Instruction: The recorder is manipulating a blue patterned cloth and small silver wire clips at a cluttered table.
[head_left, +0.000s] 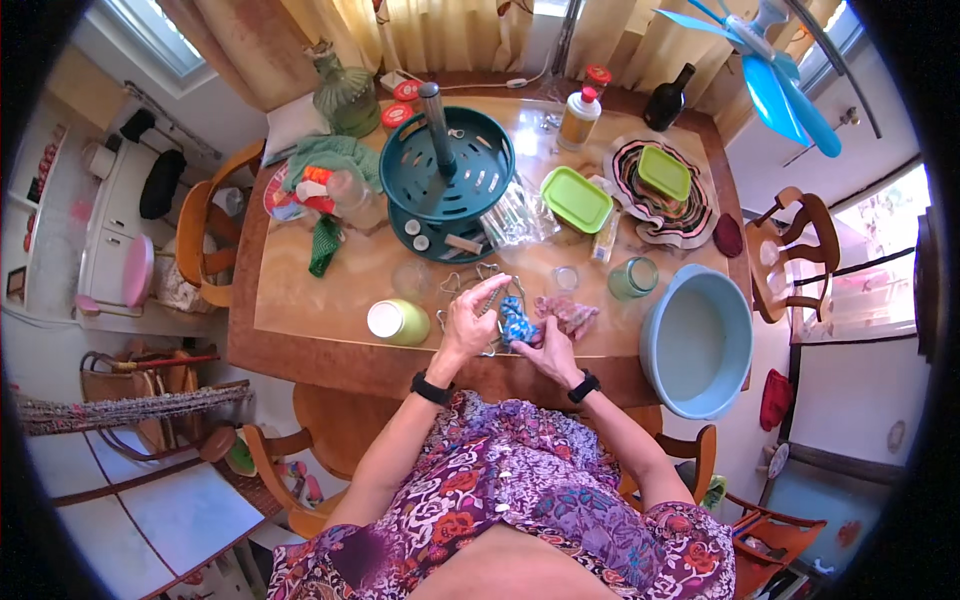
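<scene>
Between my hands on the table is a small blue cloth with a light pattern (517, 324). My right hand (552, 349) grips its lower right side with thumb and fingers. My left hand (471, 321) is raised left of the cloth, fingers stretched toward a bent metal wire piece (450, 283). Whether the left fingers pinch the wire is hidden. Parts of the wire show around and behind the left hand. A pink patterned cloth (571, 313) lies just beyond my right hand. A light green cup or jar with a white top (397, 321) is to the left.
A blue basin (696, 345) rests at the right table edge, beside a green glass jar (634, 277). Beyond my hands stand a dark green tiered rack (397, 161), clear plastic packets (519, 214) and a green-lidded container (577, 199). A blue-bladed fan (780, 82) hangs far right.
</scene>
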